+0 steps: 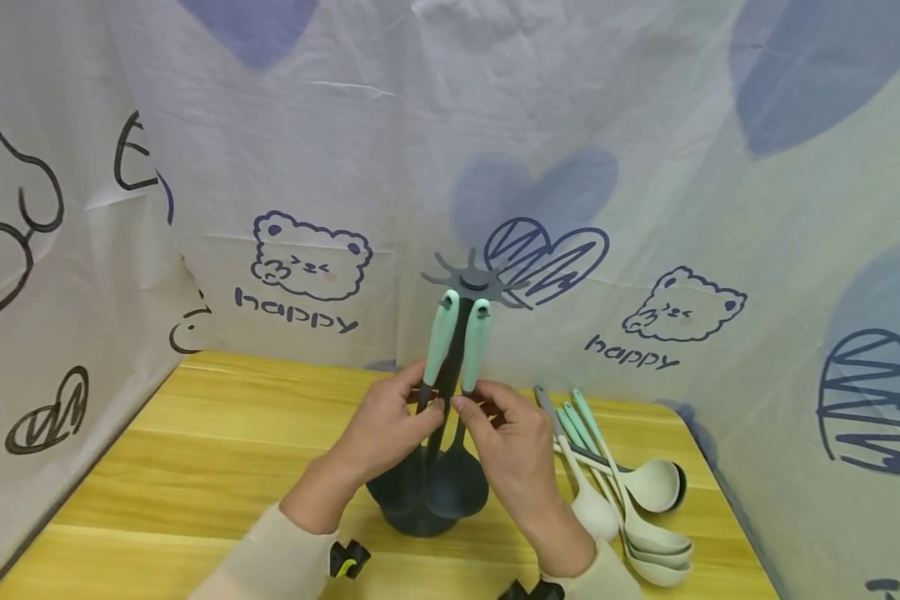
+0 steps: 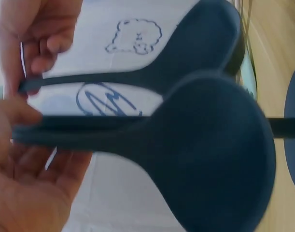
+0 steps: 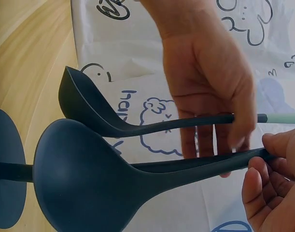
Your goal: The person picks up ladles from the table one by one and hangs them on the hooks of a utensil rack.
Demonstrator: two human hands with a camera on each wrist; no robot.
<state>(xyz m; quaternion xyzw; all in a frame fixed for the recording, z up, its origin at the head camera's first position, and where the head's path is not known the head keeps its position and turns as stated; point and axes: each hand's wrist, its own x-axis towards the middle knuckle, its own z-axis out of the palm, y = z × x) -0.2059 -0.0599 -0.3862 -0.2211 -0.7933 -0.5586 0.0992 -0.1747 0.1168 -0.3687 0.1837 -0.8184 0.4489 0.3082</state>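
A dark utensil stand (image 1: 474, 279) with a spread of hooks on top rises from a round base (image 1: 420, 527) on the table. Two ladles with mint-green handles and dark bowls are upright against its pole, tops close under the hooks; whether they hang there I cannot tell. My left hand (image 1: 382, 425) holds the left ladle (image 1: 441, 337) by its dark shaft just below the green handle. At the same height on the other side, my right hand (image 1: 521, 442) pinches the right ladle (image 1: 477, 342). Both dark bowls (image 3: 84, 174) show in the right wrist view, low by the pole.
Right of the stand lies a pile of utensils, among them several pale ladles (image 1: 656, 540) with green handles and a white one (image 1: 594, 510). The wooden table (image 1: 232, 475) meets a printed cloth (image 1: 397, 108) at the back and sides.
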